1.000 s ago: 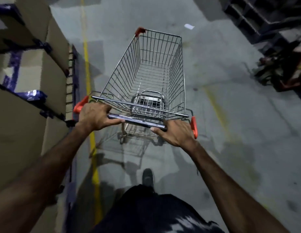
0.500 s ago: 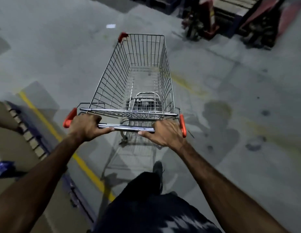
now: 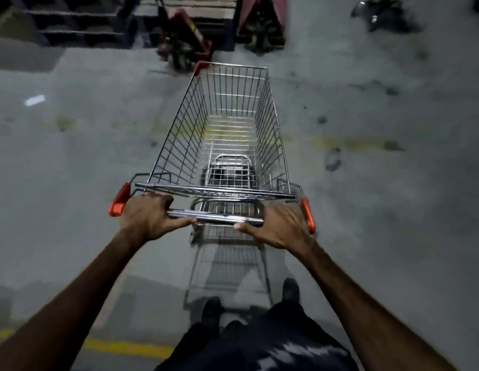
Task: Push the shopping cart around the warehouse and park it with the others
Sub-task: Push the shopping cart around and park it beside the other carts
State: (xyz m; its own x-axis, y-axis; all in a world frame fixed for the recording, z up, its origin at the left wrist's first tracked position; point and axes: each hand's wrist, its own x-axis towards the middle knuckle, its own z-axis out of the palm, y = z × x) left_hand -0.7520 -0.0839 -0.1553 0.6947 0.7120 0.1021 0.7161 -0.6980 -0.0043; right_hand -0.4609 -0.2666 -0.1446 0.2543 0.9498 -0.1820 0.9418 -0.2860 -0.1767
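cart handle (image 3: 215, 217) gripped, both hands' fingers (image 3: 150, 202)

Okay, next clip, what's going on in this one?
A person is pushing an empty wire shopping cart across a concrete warehouse floor. The left hand and the right hand both grip the chrome handle bar, one near each orange end cap. The cart's front points toward a red pallet jack and stacked pallets ahead. No other carts are in view, so it isn't parked yet.
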